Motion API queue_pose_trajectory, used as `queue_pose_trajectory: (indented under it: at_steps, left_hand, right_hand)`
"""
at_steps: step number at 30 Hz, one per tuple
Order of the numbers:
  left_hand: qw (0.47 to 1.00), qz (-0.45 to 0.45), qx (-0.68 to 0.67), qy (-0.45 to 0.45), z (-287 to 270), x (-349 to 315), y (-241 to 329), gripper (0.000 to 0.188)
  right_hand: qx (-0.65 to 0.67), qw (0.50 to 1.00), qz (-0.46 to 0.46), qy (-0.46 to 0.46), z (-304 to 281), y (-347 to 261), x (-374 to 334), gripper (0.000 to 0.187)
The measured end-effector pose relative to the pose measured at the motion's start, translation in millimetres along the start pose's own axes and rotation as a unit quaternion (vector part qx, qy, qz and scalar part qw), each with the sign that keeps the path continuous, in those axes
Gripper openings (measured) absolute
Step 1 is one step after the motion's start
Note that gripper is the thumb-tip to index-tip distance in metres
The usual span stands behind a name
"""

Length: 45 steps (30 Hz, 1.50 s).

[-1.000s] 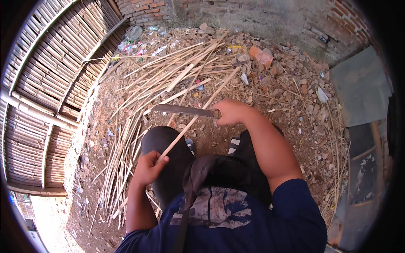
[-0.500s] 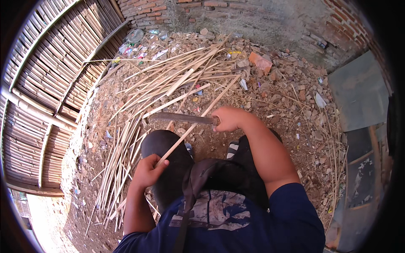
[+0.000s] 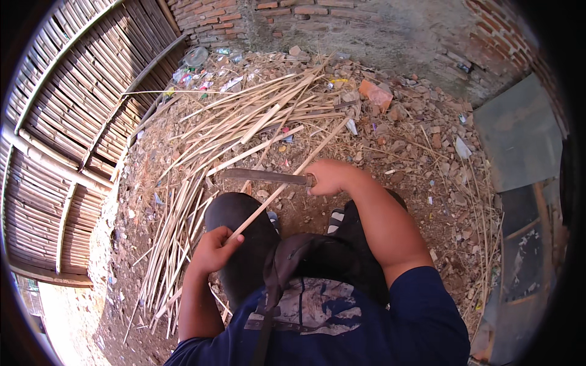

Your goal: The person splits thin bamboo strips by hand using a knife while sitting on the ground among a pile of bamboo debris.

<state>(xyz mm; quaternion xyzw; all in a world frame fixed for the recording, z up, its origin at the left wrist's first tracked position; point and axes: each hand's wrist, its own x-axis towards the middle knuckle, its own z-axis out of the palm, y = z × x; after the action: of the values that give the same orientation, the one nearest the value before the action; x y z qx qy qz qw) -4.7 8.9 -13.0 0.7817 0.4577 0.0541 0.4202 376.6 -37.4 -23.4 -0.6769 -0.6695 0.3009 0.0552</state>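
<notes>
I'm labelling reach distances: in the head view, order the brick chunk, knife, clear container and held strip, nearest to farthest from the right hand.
1. Knife: in the right hand, blade pointing left.
2. Held strip: slanting close by, lower end in the left hand.
3. Brick chunk: beyond, slightly right.
4. Clear container: far back left.

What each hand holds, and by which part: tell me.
The left hand grips a long pale strip along its nearer part; the right hand holds a long-bladed knife by its handle.
</notes>
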Motion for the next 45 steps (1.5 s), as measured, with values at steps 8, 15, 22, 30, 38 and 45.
queue_pose_trajectory:
  at_steps: [8,15,22,30,38,45]
  left_hand:
    - [0.999,0.028,0.008,0.033,4.8,-3.7,2.4,0.039]
    - [1.0,0.008,0.022,0.008,1.1,0.0,-0.4,0.037]
    - [0.999,0.004,0.035,0.015,-0.3,-6.7,9.2,0.037]
    - [0.999,0.03,0.019,0.035,3.8,-2.7,3.3,0.038]
    - [0.998,0.025,0.031,0.039,3.7,-2.6,3.9,0.037]
    - [0.999,0.017,0.012,0.032,3.4,-2.4,3.6,0.036]
  right_hand:
    - [0.081,0.991,0.075,0.071,-9.5,38.6,6.6,0.045]
    - [0.021,0.998,0.028,0.048,-4.5,20.6,-3.8,0.045]
    - [0.024,0.999,-0.011,0.029,0.5,10.7,4.7,0.047]
    - [0.055,0.995,0.045,0.068,-9.7,34.7,0.0,0.041]
    - [-0.027,0.999,-0.009,0.019,5.6,11.3,5.8,0.047]
    - [0.077,0.996,0.044,0.024,-5.6,23.8,-0.2,0.048]
